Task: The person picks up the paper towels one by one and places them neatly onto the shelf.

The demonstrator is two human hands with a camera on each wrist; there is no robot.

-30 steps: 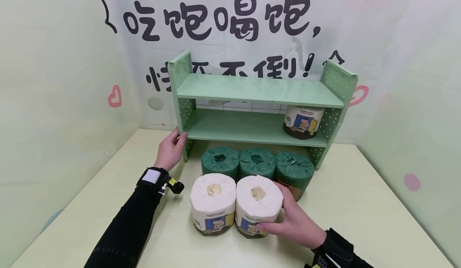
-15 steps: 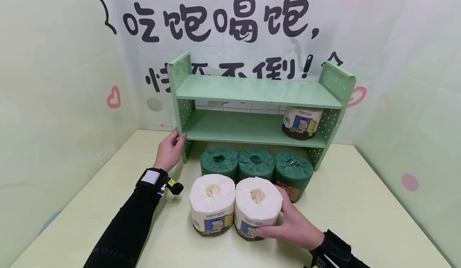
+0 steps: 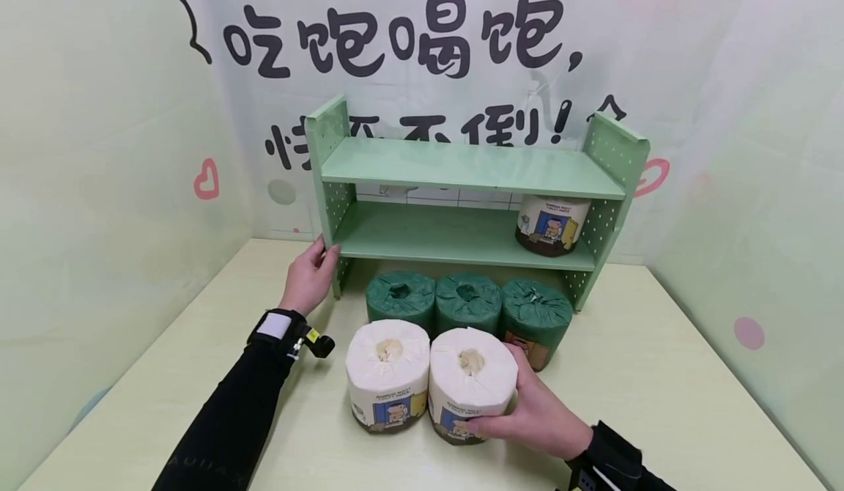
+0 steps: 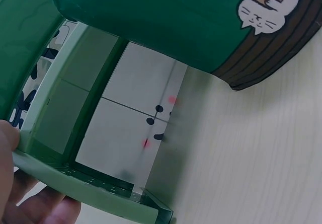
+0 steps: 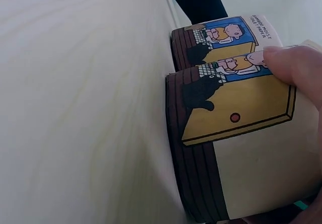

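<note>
My left hand (image 3: pixel 310 277) grips the left side panel of a pale green shelf rack (image 3: pixel 422 226), thumb in front and fingers behind. In the left wrist view the fingers wrap round the rack's edge (image 4: pixel 85 191). My right hand (image 3: pixel 542 409) holds the right one of two white-wrapped toilet rolls (image 3: pixel 473 368), thumb on its printed front and fingers at its far side. In the right wrist view the held roll's base is close to the table; I cannot tell whether it touches. Beside it, on the left, stands the other white toilet roll (image 3: pixel 387 365).
Three green-wrapped toilet rolls (image 3: pixel 468 302) stand in a row behind the white ones, before the rack's lower opening. Another white roll (image 3: pixel 552 226) sits at the right end of the middle shelf. A printed wall (image 3: pixel 409 44) stands right behind the rack.
The white roll in my right hand has come slightly toward me, a little ahead of the left white roll. My left hand has stayed on the rack; the head view has shifted slightly.
</note>
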